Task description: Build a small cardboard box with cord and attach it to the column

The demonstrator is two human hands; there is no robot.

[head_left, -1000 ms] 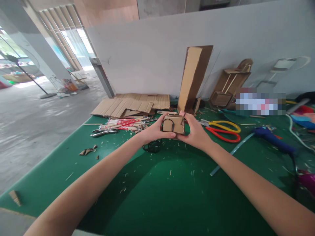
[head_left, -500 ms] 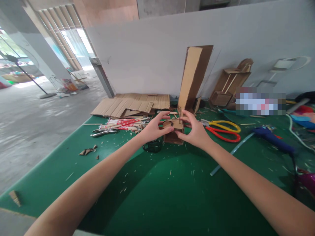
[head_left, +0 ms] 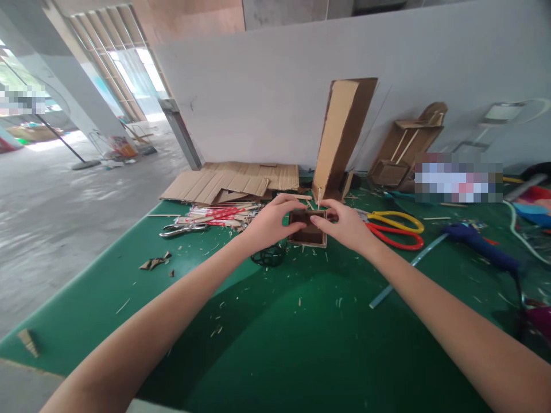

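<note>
Between my two hands is a small cardboard box, its open side turned toward me so that the dark inside shows. My left hand grips its left side, thumb at the front edge and fingers over the top. At the upper right corner my right hand pinches the box, its thumb on the front edge. A thin wooden stick rises from the top of the box near the right fingers. Just below my left hand lies a black mesh-like object on the green table.
Red-and-yellow-handled scissors and a blue glue gun with a clear glue stick lie right. Wrapped sticks, pliers-like metal tool and cardboard sheets are left. A tall cardboard channel stands behind.
The box has tipped from showing its flat face with a black loop to showing its open inside. Both hands turned with it, and the stick on top has come into view.
</note>
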